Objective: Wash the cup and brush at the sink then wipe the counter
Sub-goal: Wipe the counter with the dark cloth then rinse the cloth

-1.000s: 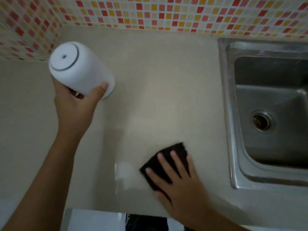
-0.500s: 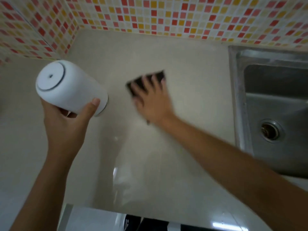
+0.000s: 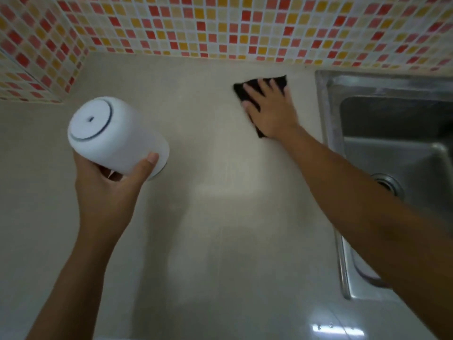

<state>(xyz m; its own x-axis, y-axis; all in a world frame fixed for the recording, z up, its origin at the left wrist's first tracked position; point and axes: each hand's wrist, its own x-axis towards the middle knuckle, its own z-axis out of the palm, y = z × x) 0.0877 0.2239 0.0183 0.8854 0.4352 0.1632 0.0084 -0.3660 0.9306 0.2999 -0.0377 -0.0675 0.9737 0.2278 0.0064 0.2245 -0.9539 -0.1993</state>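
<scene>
While the left grip (image 3: 107, 192) keeps the white cup (image 3: 115, 136) lifted and tilted above the tabletop (image 3: 220, 229), thumb and fingers curled round its side, the right grip (image 3: 272, 111) has swept the black cloth (image 3: 278, 82) from near the front edge a second ago up to the back. It now lies further right, close to the rim of the sink (image 3: 392, 148). Its fingers lie spread and flat, pressing the cloth down. By my judgement this is the wiping step, with the cup held clear so the surface beneath can be reached. The cloth sits near the tiled wall (image 3: 220, 25) behind and the steel rim on the right, so little room remains either way. Open tabletop stretches leftward and toward the front edge, where further strokes could run freely. No brush shows.
</scene>
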